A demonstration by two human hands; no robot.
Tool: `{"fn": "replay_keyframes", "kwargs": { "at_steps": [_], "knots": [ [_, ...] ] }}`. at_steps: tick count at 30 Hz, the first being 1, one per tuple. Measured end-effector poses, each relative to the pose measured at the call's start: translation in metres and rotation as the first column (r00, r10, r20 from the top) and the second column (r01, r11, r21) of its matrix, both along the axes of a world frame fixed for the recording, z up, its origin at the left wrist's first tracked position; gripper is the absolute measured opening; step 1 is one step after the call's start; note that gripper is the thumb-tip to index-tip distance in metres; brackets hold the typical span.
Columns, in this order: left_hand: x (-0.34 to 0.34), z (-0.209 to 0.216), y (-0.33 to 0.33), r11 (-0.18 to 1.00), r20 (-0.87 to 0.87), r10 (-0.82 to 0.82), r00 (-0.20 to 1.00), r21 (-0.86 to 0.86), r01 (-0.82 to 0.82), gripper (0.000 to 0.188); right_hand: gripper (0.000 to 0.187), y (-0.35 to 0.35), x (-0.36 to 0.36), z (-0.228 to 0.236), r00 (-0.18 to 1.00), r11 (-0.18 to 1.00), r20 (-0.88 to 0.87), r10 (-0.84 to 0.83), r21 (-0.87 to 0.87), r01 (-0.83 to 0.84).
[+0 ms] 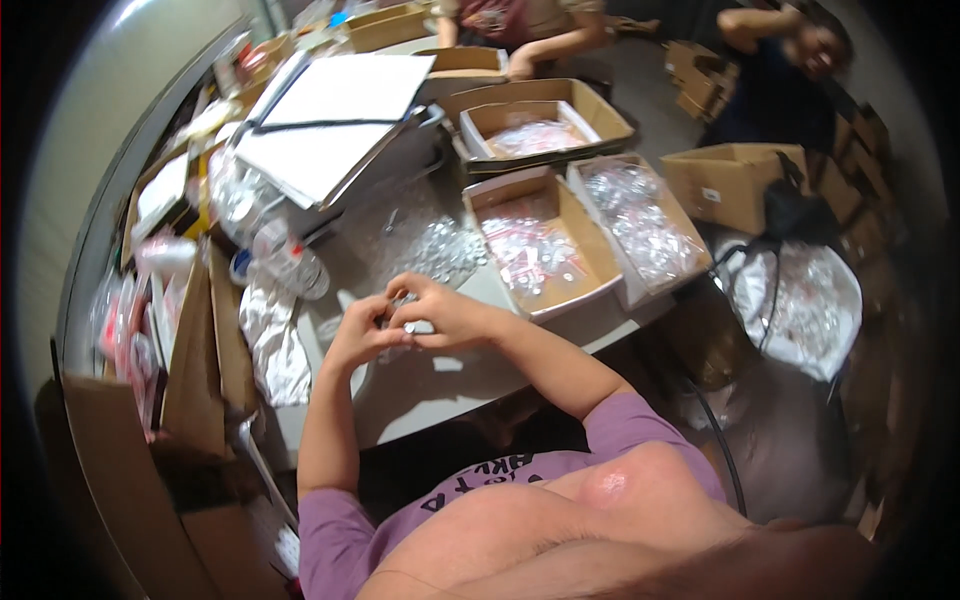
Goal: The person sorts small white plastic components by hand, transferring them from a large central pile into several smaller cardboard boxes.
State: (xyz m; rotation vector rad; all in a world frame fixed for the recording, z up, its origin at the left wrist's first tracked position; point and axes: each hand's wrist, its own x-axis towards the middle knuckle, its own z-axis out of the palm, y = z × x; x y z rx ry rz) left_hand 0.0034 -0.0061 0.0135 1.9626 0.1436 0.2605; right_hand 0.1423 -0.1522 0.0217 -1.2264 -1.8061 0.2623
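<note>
Holding 1 small clear part [405,322] between them, left hand [362,335] and right hand [445,312] are closed around it. Far right, 2 boxes [585,290] hold bagged pieces; a loose pile [440,250] remains, so work appears mid-way.

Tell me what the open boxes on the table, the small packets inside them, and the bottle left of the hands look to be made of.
Open boxes: brown corrugated cardboard by the look, matte, with folded flaps.
Small packets: likely thin clear plastic film; they glint and crinkle, contents too small to tell.
Bottle: seemingly clear plastic, see-through with bright highlights and a label band.
</note>
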Motion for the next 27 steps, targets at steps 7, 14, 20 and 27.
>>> {"fn": "replay_keyframes", "kwargs": {
  "at_steps": [7,14,20,27],
  "knots": [
    [0.009,0.008,-0.007,0.998,0.112,0.039,0.993,0.042,-0.044,0.038,0.014,-0.004,0.005,-0.006,0.984,0.985,-0.044,-0.17,0.029,0.172],
    [-0.003,-0.013,-0.005,0.959,0.088,0.232,0.969,-0.188,-0.213,0.008,0.013,0.0,0.006,-0.005,0.861,0.945,-0.394,-0.322,-0.188,0.268],
    [0.007,-0.003,-0.006,0.978,0.076,0.109,0.991,-0.185,-0.093,0.02,0.021,0.0,0.016,-0.006,0.69,0.939,-0.65,-0.318,-0.314,0.138],
    [0.004,-0.001,-0.014,0.869,0.04,0.134,0.99,-0.484,-0.098,0.019,0.022,0.002,0.016,-0.01,0.574,0.948,-0.771,-0.275,-0.316,0.029]
  ]
}}
